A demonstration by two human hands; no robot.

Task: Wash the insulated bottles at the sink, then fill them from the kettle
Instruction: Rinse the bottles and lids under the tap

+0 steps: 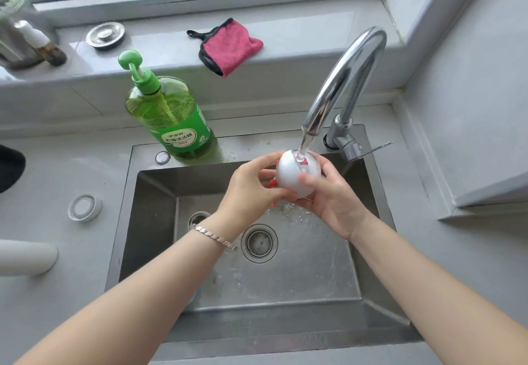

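Under faucet spout (pixel 311 127), head view: both hands clasping white domed bottle lid (pixel 288 177) over sink (pixel 154 222); left hand (pixel 248 193) curling round lid's left side, right hand (pixel 328 202) cupping right side and underside, thumb pressing on dome. Water stream hitting lid top. Lid sitting between hands, equally near both. White bottle body (pixel 28 256) lying on counter far left, long axis running left-right, nearer left hand.

just above the fingers (pixel 267 162) the faucet spout (pixel 340 84) arches close; off to their left stands the soap bottle (pixel 174 119). below them the sink basin (pixel 300 284) lies open down to the drain (pixel 259 243).
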